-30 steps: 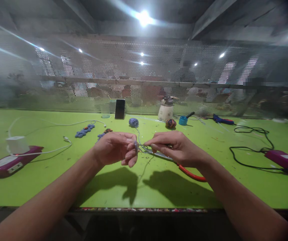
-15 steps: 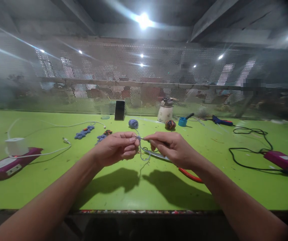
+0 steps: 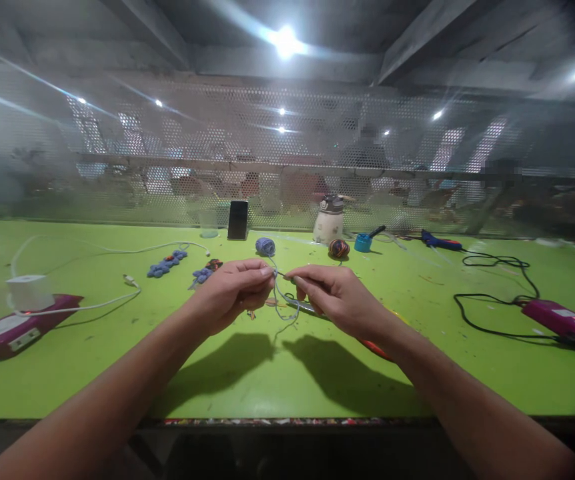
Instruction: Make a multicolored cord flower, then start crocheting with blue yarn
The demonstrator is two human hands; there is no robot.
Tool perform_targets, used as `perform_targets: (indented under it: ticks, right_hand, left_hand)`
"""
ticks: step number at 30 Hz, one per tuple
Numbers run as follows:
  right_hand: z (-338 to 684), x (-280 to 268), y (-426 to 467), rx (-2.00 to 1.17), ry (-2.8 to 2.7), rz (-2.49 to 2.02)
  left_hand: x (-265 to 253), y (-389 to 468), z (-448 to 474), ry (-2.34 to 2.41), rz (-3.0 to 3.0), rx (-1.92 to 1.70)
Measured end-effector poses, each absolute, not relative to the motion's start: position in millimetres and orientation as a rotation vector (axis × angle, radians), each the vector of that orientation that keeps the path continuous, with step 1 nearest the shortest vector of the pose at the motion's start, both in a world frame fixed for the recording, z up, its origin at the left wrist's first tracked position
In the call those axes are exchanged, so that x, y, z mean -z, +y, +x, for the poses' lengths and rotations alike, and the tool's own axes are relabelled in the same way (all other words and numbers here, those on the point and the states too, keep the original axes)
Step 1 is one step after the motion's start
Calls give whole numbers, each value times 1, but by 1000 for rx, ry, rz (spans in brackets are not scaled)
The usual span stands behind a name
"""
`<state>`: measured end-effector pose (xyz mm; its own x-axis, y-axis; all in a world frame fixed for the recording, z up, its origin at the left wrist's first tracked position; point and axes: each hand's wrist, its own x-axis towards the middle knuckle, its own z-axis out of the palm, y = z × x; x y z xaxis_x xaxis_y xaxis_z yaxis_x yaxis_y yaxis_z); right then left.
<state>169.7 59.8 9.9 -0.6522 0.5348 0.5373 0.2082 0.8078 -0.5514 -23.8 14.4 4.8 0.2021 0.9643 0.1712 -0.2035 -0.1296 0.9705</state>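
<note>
My left hand (image 3: pixel 240 290) is closed in a pinch on light blue yarn (image 3: pixel 276 300); the small worked part is mostly hidden by the fingertips. A thin crochet hook (image 3: pixel 281 275) is gripped by the thumb and fingers of my right hand (image 3: pixel 335 293), its tip pointing left at the yarn. Loose yarn hangs in a loop below the fingers. One strand leads back to a blue yarn ball (image 3: pixel 265 247). Beneath my right hand lie scissors (image 3: pixel 375 348) with red handles, partly covered by the hand and forearm.
Blue crocheted pieces (image 3: pixel 167 264) lie left of centre. Behind stand a phone (image 3: pixel 238 220), a tumbler (image 3: pixel 328 223), a multicoloured yarn ball (image 3: pixel 339 249) and a blue pot (image 3: pixel 363 243). A glue gun (image 3: pixel 440 241) and magenta power strips (image 3: pixel 562 323) with cables lie at the sides.
My left fingers have curled in tighter over the yarn, hiding more of it. The hook has shifted slightly at the fingertips, and my right hand covers more of the scissors.
</note>
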Motion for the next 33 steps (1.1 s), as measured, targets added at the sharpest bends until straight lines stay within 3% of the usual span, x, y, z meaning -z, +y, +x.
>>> perform_targets:
  ticks: [4,10,33]
  right_hand:
    - [166,-7,58,-740,-2226,-559]
    - [162,-1,59,-1307,-2062,-563]
    - [170,-1,83,-1586,-1957,-553]
  left_hand:
    - [-1,17,-24,892,1339,-1216]
    - [2,19,-23,943,1399,-1261]
    - [0,19,-21,910,1306,-1289]
